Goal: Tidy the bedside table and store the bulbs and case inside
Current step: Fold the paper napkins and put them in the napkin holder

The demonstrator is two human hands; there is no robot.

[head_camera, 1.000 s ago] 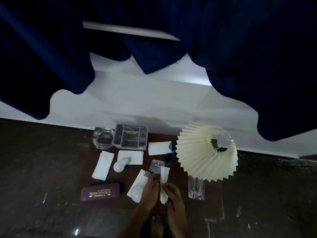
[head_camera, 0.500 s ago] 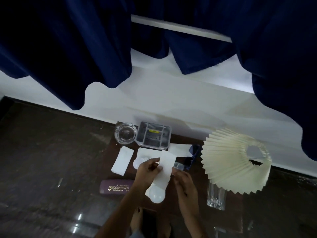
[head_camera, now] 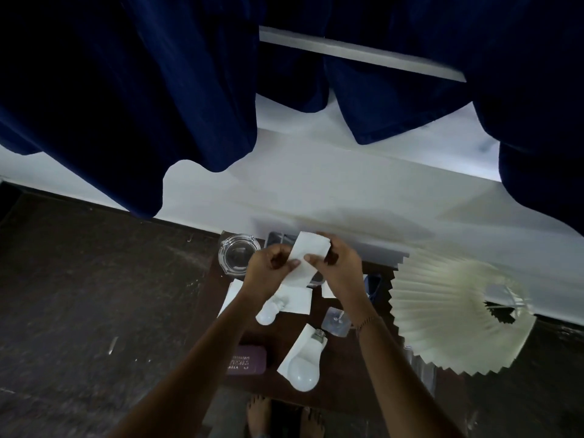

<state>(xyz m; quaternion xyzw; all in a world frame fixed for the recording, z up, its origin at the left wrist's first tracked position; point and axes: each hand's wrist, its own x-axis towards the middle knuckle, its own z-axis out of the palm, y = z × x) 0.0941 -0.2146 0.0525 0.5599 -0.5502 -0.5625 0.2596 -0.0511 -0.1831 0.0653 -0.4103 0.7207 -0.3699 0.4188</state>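
Grip: left hand [head_camera: 268,267], right hand [head_camera: 343,267], paper [head_camera: 311,248]

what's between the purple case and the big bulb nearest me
In the head view, a strip of bare tabletop beside the purple case, then the edge of the white paper slip that the big bulb lies on.

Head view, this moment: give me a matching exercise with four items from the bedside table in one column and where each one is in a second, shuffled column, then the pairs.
Things
1 paper slip
2 purple case
3 large bulb
4 glass ashtray

Places
A back left corner of the table
B lying on a white sheet near the front edge
C pinched by the left hand and right hand
D front left of the table

Pairs: 1-C, 2-D, 3-B, 4-A
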